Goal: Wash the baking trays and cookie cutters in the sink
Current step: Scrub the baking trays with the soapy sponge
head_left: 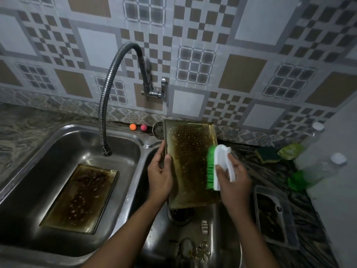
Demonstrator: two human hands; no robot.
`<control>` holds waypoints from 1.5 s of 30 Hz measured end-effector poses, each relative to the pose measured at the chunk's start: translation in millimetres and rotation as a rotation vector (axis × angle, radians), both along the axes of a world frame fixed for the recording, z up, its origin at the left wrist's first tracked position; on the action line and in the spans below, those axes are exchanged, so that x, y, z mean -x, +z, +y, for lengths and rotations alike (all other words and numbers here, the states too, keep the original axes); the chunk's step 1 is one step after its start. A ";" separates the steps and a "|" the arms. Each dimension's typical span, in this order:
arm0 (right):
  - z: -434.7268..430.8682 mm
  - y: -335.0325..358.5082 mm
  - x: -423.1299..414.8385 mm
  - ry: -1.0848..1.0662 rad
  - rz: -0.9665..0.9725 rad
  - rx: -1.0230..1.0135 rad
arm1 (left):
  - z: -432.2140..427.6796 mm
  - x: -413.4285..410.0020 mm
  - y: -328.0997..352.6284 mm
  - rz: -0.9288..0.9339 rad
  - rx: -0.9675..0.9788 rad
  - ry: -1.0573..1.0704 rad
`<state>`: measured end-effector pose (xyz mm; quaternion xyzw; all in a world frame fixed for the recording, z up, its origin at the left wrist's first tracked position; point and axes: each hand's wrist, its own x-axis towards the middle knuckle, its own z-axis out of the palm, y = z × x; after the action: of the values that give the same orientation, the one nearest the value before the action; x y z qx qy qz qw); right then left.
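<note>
Pinching the tray (190,161) by its edge, left hand (160,171) holds it tilted over the sink (148,146) so right hand (233,176), clutching the brush (218,167), can scrub.

Dull brushed stainless steel forms the double sink (87,126) filling the lower left of the frame, beneath a ribbed, shiny metal faucet hose (104,97) and a polished chrome tap valve (154,92). The metal baking tray (187,161) at centre shows a wet, glossy face mottled with dark brown baked-on stains. A second tray (79,198) at lower left carries the same amber sheen and rough scorched patches. The scrub brush (221,167) at centre right has a smooth white plastic body and bright green plastic bristles. Thin metal cookie cutters (202,250) glint at bottom centre. Clear plastic bottles (316,163) stand at right on a dark, streaked stone countertop (270,176), before smooth patterned wall tiles (251,35).
</note>
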<state>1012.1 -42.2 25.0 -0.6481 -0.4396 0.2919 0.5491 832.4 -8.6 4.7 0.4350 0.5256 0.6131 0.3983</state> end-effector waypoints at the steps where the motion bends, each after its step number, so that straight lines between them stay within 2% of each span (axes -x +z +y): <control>1: 2.0 4.6 -9.3 -0.030 0.033 -0.023 | 1.0 4.5 -2.6 0.016 0.008 -0.005; 4: 10.0 16.4 -36.8 -0.033 0.091 -0.093 | 2.6 18.8 -10.4 0.026 0.040 -0.021; 8: 16.8 13.2 -48.7 0.090 -0.028 0.018 | 3.0 27.5 -8.3 -0.094 0.098 -0.004; 10: 15.7 5.9 -44.5 0.142 0.037 0.097 | 4.1 26.8 -5.2 -0.183 0.139 -0.021; 14: 9.5 -0.7 -25.6 0.306 0.268 0.161 | 3.2 24.6 1.4 -0.196 0.144 -0.079; 16: 10.0 -4.5 -21.6 0.378 0.266 0.159 | 2.9 23.7 0.9 -0.180 0.167 -0.107; 20: 12.6 -8.3 -21.3 0.407 0.167 0.137 | 10.8 26.4 -10.0 -0.019 0.214 -0.175; 22: 11.5 -4.3 -17.3 0.346 0.109 0.085 | 16.3 24.4 -6.1 0.199 0.196 -0.142; 24: 9.9 1.1 -10.1 0.280 0.048 0.017 | 17.6 16.6 8.6 0.456 0.061 -0.131; 25: 10.1 2.5 -6.0 0.251 -0.008 -0.013 | 18.1 10.4 16.7 0.535 -0.033 -0.190; 27: 10.2 0.5 1.2 0.201 -0.155 -0.058 | 14.6 -4.6 35.2 0.583 -0.111 -0.360; 29: 8.1 -3.5 8.6 0.186 -0.243 -0.070 | 14.7 -18.4 46.8 0.553 -0.100 -0.473; 33: 1.0 -6.4 21.4 0.225 -0.339 -0.109 | 19.2 -32.5 56.2 0.448 -0.048 -0.551; 38: -4.3 -6.7 32.9 0.356 -0.505 -0.164 | 13.2 -32.6 54.7 0.409 0.023 -0.410; 40: -5.9 -3.3 35.7 0.372 -0.548 -0.213 | 10.9 -31.8 56.1 0.327 0.008 -0.348; 45: -11.2 10.8 36.6 0.364 -0.390 -0.269 | 11.7 -21.6 51.7 0.029 0.019 -0.174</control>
<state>975.5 -53.4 35.8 -0.5237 -0.6804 0.1948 0.4741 853.9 3.1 56.5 0.4840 0.4976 0.5647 0.4464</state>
